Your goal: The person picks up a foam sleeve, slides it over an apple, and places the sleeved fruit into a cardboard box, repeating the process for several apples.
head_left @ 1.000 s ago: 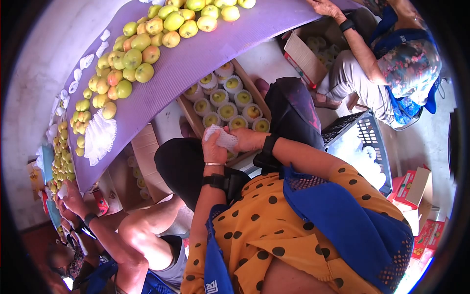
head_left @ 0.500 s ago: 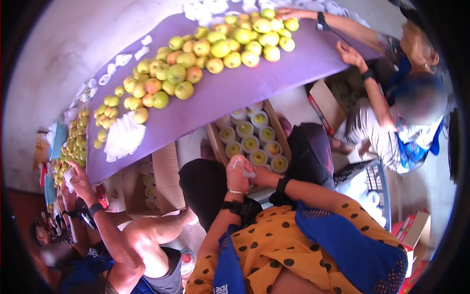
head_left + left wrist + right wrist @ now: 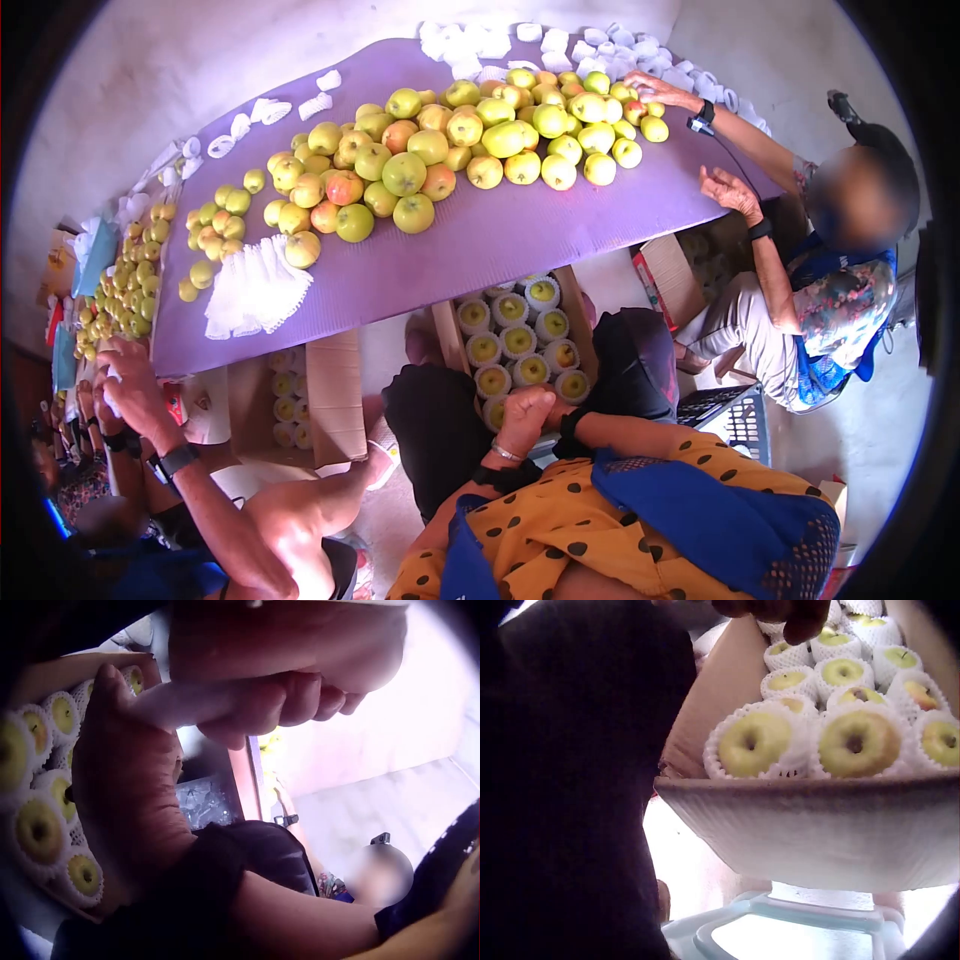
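And here is the white foam net (image 3: 172, 705), caught between the two hands just at the near end of the box! The left hand (image 3: 289, 649) curls its fingers round it; the right hand (image 3: 127, 784) comes up against the other end, thumb raised, though whether those fingers grip I can't tell.

Here's the change: a second ago the net shows plainly from the head view; now the hands swallow it, and only the left wrist view catches it. So the work, I'd judge, is still at the net itself, with no apple visible between the hands. The head view has swung too, bringing more of the table in.

Right beyond the hands sits the cardboard box (image 3: 817, 832), packed with netted apples (image 3: 518, 340), a pale-blue frame (image 3: 810, 909) below it. Farther out, the purple-topped table (image 3: 385, 285) carries a long heap of loose apples (image 3: 405, 175), a fanned stack of foam nets (image 3: 258, 285) beside it. One person (image 3: 845, 310) sits to the right, another (image 3: 225, 520) to the left.

Now the hard parts: the net is a blur, its far end covered by fingers; the right wrist view cuts the fingers off at the top; the box's nearest apples hide behind the hands.
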